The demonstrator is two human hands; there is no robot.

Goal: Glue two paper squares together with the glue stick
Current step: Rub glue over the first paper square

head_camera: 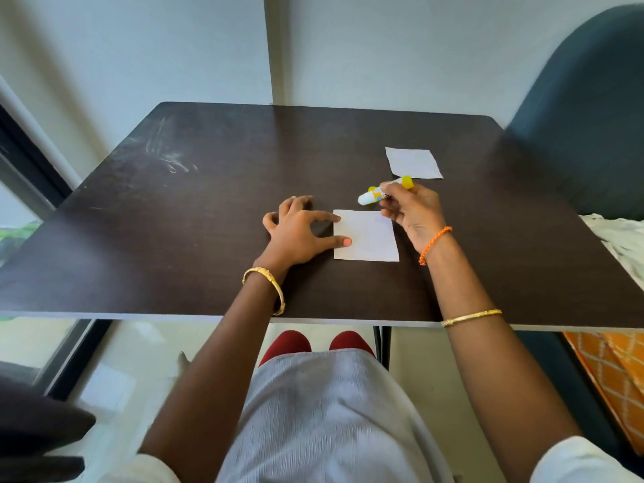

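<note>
A white paper square (369, 237) lies flat near the middle of the dark table (209, 210). My left hand (296, 233) rests spread on the table, its thumb and forefinger pressing the square's left edge. My right hand (413, 212) holds a white and yellow glue stick (378, 193) just above the square's far right corner, the white end pointing left and the yellow end to the right. A second white paper square (413, 162) lies apart, further back on the right.
A dark teal chair back (592, 116) stands at the table's right rear corner. White cloth (623, 238) and orange patterned fabric (613, 371) lie at the right. A wall runs behind the table. A dark window frame (31, 176) is at the left.
</note>
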